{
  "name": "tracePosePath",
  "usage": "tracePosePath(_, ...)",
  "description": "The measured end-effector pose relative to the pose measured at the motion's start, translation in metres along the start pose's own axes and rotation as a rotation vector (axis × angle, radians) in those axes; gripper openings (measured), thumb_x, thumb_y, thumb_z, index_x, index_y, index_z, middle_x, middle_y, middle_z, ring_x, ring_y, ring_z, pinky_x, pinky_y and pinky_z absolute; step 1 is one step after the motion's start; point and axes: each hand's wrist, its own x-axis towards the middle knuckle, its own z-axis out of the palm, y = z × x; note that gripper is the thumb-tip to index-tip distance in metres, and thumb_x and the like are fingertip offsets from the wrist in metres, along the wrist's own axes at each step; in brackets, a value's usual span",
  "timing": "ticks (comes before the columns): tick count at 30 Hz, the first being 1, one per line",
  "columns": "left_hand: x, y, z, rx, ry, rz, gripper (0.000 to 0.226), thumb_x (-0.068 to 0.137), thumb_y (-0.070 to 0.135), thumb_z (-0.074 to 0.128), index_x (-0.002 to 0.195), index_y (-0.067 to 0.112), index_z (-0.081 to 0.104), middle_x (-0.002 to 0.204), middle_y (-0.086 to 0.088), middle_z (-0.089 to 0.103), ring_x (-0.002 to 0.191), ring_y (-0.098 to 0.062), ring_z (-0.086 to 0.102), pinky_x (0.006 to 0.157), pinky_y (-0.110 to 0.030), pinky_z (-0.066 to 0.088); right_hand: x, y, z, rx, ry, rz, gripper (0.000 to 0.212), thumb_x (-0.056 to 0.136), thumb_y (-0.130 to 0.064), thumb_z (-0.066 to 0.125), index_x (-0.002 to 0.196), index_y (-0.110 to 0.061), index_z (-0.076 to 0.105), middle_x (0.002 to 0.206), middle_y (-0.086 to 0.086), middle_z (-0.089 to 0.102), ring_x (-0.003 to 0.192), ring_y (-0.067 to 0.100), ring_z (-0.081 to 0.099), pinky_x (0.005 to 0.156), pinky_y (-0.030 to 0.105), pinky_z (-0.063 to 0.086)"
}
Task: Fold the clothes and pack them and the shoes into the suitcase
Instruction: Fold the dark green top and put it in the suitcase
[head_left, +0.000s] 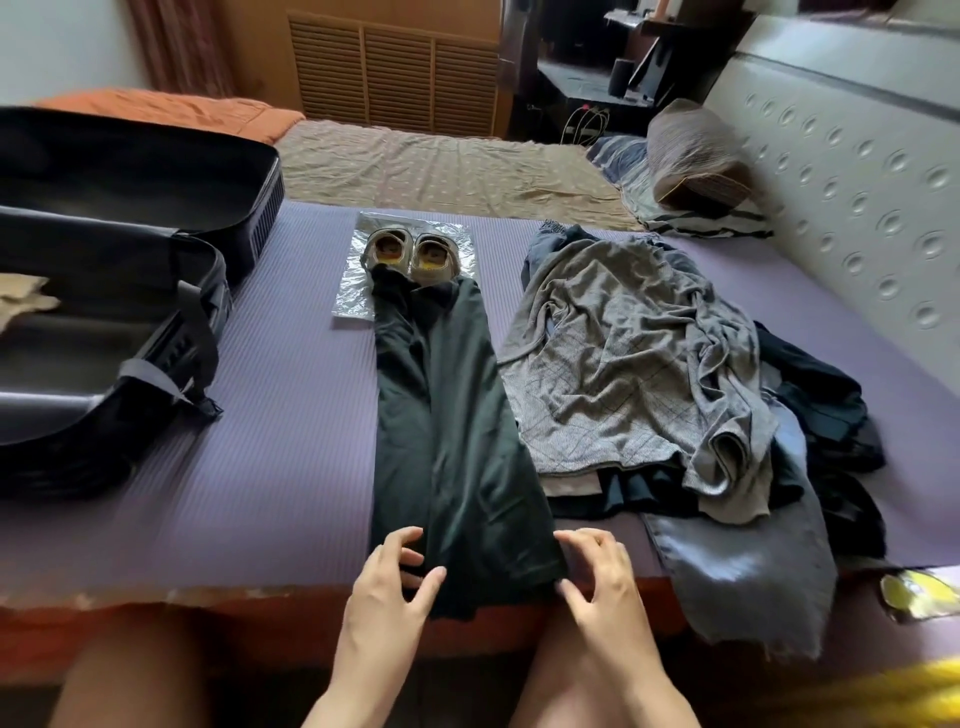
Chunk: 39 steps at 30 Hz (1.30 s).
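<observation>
Dark green trousers (457, 426) lie lengthwise on the purple mat, legs together, waist end at the near edge. My left hand (389, 577) hovers at the waist's left side, fingers curled and apart. At the waist's right corner my right hand (597, 571) touches the cloth with spread fingers. A pair of beige shoes (410, 257) rests on a silver plastic sheet (353, 291) at the trousers' far end. A heap of clothes, with a grey checked garment (623, 364) on top and blue jeans (748, 571) below, lies to the right. The black suitcase (119, 322) stands open at left, with a beige cloth (21, 301) inside.
The purple mat (291, 415) covers the near part of the bed. A padded headboard (857, 197) runs along the right, with a striped pillow (696, 156) by it. An orange blanket (171, 109) lies behind the suitcase. A yellow object (919, 592) sits at the bed's near right edge.
</observation>
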Motion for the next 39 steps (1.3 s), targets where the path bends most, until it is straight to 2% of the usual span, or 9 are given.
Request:
tracePosePath(7, -0.005, 0.004, 0.008, -0.019, 0.058, -0.101, 0.049, 0.074, 0.018, 0.079, 0.107, 0.029, 0.046, 0.082, 0.007, 0.057, 0.07, -0.002, 0.059, 0.063, -0.017, 0.043, -0.007, -0.005, 0.001, 0.105, 0.182, 0.01, 0.016, 0.073, -0.014, 0.071, 0.081, -0.028, 0.068, 0.092, -0.022, 0.059, 0.091, -0.004, 0.056, 0.079, 0.006, 0.04)
tracePosePath(10, -0.009, 0.005, 0.011, 0.0, 0.083, -0.106, 0.044, 0.077, 0.015, 0.076, 0.111, 0.025, 0.05, 0.074, 0.004, 0.057, 0.072, -0.003, 0.057, 0.063, -0.018, 0.038, -0.023, -0.003, 0.006, 0.075, 0.209, 0.018, 0.027, 0.07, -0.006, 0.078, 0.078, -0.027, 0.063, 0.088, -0.023, 0.063, 0.083, -0.004, 0.06, 0.072, 0.011, 0.044)
tracePosePath(14, -0.014, 0.006, 0.009, -0.035, 0.127, -0.117, 0.044, 0.079, 0.017, 0.074, 0.115, 0.024, 0.049, 0.083, 0.007, 0.054, 0.074, -0.002, 0.058, 0.065, -0.017, 0.04, -0.045, -0.005, 0.008, 0.112, 0.246, 0.105, 0.022, 0.067, -0.019, 0.071, 0.08, -0.031, 0.057, 0.089, -0.026, 0.062, 0.072, -0.007, 0.057, 0.063, 0.005, 0.04)
tracePosePath(19, -0.02, 0.005, 0.012, -0.092, 0.116, -0.129, 0.05, 0.075, 0.014, 0.078, 0.11, 0.03, 0.046, 0.091, 0.009, 0.055, 0.076, -0.005, 0.062, 0.066, -0.015, 0.044, -0.055, -0.006, 0.019, -0.031, 0.109, 0.21, 0.036, 0.066, -0.016, 0.082, 0.078, -0.032, 0.053, 0.069, -0.023, 0.056, 0.077, 0.001, 0.052, 0.053, 0.02, 0.037)
tracePosePath(27, -0.024, 0.003, 0.011, -0.231, 0.037, -0.178, 0.042, 0.075, 0.004, 0.076, 0.102, 0.027, 0.053, 0.092, 0.006, 0.061, 0.07, -0.004, 0.065, 0.065, -0.012, 0.049, -0.043, -0.029, 0.006, 0.013, 0.218, 0.19, 0.021, 0.079, -0.012, 0.071, 0.092, -0.029, 0.067, 0.09, -0.021, 0.061, 0.086, 0.0, 0.056, 0.068, 0.021, 0.041)
tracePosePath(29, -0.024, 0.006, 0.013, -0.366, -0.007, -0.276, 0.039, 0.076, 0.006, 0.076, 0.103, 0.025, 0.055, 0.09, 0.003, 0.066, 0.072, -0.005, 0.067, 0.07, -0.02, 0.054, -0.037, -0.037, 0.006, 0.063, 0.217, 0.224, 0.012, 0.082, -0.024, 0.072, 0.092, -0.028, 0.065, 0.088, -0.017, 0.061, 0.083, 0.002, 0.057, 0.068, 0.017, 0.038)
tracePosePath(32, -0.025, 0.003, 0.017, -0.396, -0.075, -0.275, 0.034, 0.079, 0.007, 0.073, 0.102, 0.027, 0.058, 0.082, 0.0, 0.072, 0.081, -0.008, 0.068, 0.084, -0.036, 0.055, -0.027, -0.039, 0.009, 0.173, 0.233, 0.331, 0.024, 0.078, -0.033, 0.076, 0.095, -0.024, 0.061, 0.088, -0.012, 0.059, 0.083, 0.006, 0.055, 0.071, 0.02, 0.039)
tracePosePath(36, -0.024, 0.003, 0.013, -0.39, -0.072, -0.268, 0.034, 0.08, 0.009, 0.072, 0.102, 0.031, 0.058, 0.084, 0.001, 0.072, 0.082, -0.003, 0.067, 0.088, -0.035, 0.053, -0.02, -0.037, 0.016, 0.106, 0.209, 0.375, 0.019, 0.072, -0.028, 0.081, 0.078, -0.022, 0.064, 0.078, -0.012, 0.054, 0.085, 0.015, 0.053, 0.072, 0.026, 0.037)
tracePosePath(39, -0.023, 0.008, 0.01, -0.395, -0.028, -0.272, 0.033, 0.081, 0.015, 0.072, 0.104, 0.032, 0.056, 0.089, 0.001, 0.068, 0.082, -0.004, 0.065, 0.08, -0.026, 0.053, -0.02, -0.039, 0.014, 0.112, 0.206, 0.405, 0.015, 0.077, -0.024, 0.077, 0.071, -0.022, 0.064, 0.07, -0.014, 0.054, 0.081, 0.017, 0.053, 0.066, 0.025, 0.031)
